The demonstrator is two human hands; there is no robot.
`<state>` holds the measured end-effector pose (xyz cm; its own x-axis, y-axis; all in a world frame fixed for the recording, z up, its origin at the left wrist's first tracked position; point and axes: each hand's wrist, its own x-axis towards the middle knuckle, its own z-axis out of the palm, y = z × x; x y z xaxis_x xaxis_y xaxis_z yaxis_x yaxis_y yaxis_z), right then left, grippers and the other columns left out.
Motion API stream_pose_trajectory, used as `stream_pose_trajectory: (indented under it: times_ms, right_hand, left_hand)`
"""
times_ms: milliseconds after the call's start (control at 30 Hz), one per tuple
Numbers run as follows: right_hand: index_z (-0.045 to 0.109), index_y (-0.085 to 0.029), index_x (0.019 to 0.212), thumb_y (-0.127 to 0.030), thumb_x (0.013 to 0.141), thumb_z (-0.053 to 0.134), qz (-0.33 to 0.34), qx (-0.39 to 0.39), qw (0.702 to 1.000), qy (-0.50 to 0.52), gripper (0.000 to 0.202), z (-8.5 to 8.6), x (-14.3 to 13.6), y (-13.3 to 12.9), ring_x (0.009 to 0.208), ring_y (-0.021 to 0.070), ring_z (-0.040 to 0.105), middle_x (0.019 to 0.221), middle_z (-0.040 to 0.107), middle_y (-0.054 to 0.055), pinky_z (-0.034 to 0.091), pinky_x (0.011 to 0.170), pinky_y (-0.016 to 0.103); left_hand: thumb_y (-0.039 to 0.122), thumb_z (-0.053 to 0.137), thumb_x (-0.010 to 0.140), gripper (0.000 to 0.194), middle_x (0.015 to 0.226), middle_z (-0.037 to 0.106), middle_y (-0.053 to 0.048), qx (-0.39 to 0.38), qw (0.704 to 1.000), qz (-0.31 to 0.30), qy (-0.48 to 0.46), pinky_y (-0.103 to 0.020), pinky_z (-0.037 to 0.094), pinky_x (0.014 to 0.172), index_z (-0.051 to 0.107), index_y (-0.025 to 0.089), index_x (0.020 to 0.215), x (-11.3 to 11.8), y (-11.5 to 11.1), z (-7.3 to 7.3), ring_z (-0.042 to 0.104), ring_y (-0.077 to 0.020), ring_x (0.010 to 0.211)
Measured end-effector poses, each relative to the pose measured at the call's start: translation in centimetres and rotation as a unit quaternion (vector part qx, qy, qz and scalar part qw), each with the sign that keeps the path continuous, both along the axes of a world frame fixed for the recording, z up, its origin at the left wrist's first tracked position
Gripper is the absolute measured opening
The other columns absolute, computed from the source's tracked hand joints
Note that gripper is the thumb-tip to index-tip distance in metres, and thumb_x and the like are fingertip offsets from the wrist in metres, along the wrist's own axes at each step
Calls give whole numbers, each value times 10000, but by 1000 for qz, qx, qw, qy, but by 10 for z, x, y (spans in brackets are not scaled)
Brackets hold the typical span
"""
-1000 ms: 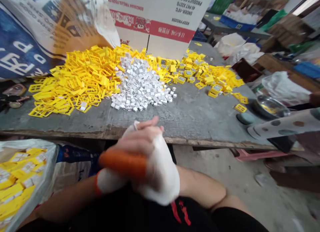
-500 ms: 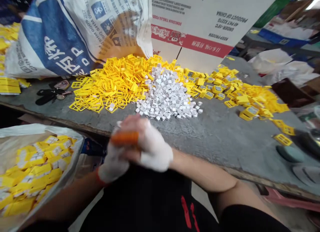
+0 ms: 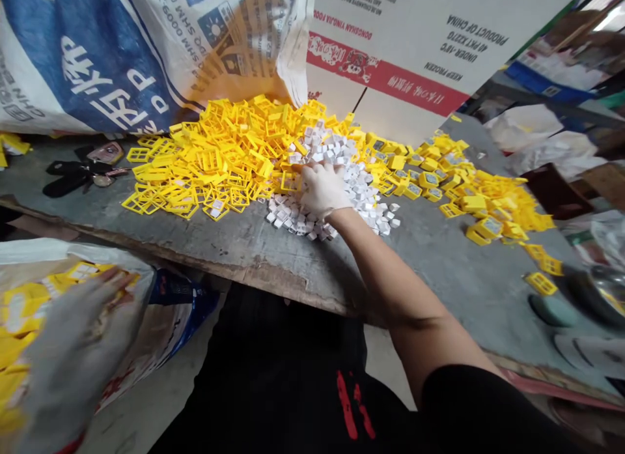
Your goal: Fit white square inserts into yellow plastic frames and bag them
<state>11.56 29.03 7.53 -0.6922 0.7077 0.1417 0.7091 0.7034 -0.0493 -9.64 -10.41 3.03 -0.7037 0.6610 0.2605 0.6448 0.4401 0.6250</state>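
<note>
My right hand (image 3: 324,188), in a white glove with bare fingertips, reaches onto the heap of small white cube-like pieces (image 3: 361,200). Its fingers bend down at the border with the pile of yellow plastic frames (image 3: 215,157); what lies under the fingertips is hidden. At lower left my left hand (image 3: 81,350), gloved and blurred, is over the open sack (image 3: 141,271) of yellow-and-white pieces (image 3: 27,307). Its fingers stretch out towards the sack's rim, and I see nothing held in them.
Behind the piles stand a large printed sack (image 3: 146,56) and a white carton (image 3: 390,43). Keys (image 3: 88,170) lie on the left of the grey table (image 3: 420,258). Yellow blocks with grey faces (image 3: 483,229) spread to the right, near a dark green rounded object (image 3: 551,309).
My hands were together at the table's front edge around a blurred orange thing. They have parted: the right went forward to the white pieces, the left down to the sack. The orange thing is out of sight.
</note>
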Motion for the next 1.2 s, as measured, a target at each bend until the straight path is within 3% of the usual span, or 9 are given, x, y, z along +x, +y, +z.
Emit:
stream_pose_trajectory:
  times_ms: [133,300,433,533,633,800,967,1067,1200]
  right_hand:
    - [736,-177,1563,-324,1052,725,105,-13,994,-15,532,11,48,-66,1357,449,647,1478,784,241,451,1161,638]
    - [744,-168,1538,-338,1168,608,188,-29,982,-1,429,0,91,-134,1242,347,701,1355,828,195,502,1097,530]
    - [625,-259,1706,-572,1089,754,176,-124,973,88,703,-11,127,-58,1371,362,685,1505,785,144,541,1162,545]
    - [542,-230,1778,-606,1010,821,-19,-92,988,124,899,-14,133,33,1617,467,511,1830,522,188,481,1286,670]
    - [496,-245,1813,-617,1001,830,-58,-97,991,73,954,-17,113,84,1677,494,431,1894,421,196,489,1291,666]
    - [644,-330,1707,-708,1040,784,5,-102,993,53,779,-30,89,63,1619,501,445,1816,545,166,462,1266,695]
    - [631,-316,1719,-762,1002,827,59,-146,987,16,866,-38,112,29,1593,494,496,1796,569,198,493,1225,679]
    - [656,-310,1694,-768,1019,805,86,-141,985,52,829,-27,121,52,1570,452,549,1779,598,170,504,1243,648]
    - [540,-294,1787,-762,1074,722,12,-75,988,135,872,-7,99,125,1659,448,477,1881,480,146,455,1327,643]
  left_hand:
    - [470,710,935,604,1448,851,-124,38,962,-147,-227,-550,729,1109,764,182,1463,93,112,9,861,-360,1221]
    - [485,727,894,690,1463,842,-145,35,926,-234,-296,-456,675,1179,747,152,1498,148,173,-3,785,-360,1405]
    - [478,747,833,794,1372,855,-142,28,917,-238,-319,-419,684,1080,714,140,1551,142,187,-2,827,-318,1215]
    - [513,731,821,930,1117,837,-81,17,953,-189,-235,-342,648,833,654,106,1653,127,209,5,750,-221,847]
    - [559,660,867,907,819,680,9,-35,975,-181,-123,-334,559,745,684,100,1649,122,233,8,612,-200,698]
    - [571,583,865,848,802,675,5,-99,956,-262,-83,-341,582,765,755,134,1572,136,245,2,650,-223,706]
    - [511,595,902,681,858,745,-11,-82,951,-295,-52,-305,579,660,807,184,1459,135,241,-5,642,-193,639]
    - [463,640,931,626,804,725,8,-59,950,-302,-54,-286,547,564,799,192,1474,127,240,-16,578,-169,554]
    - [385,692,969,564,914,781,7,-19,944,-319,-81,-259,607,593,780,209,1498,118,238,-32,596,-131,544]
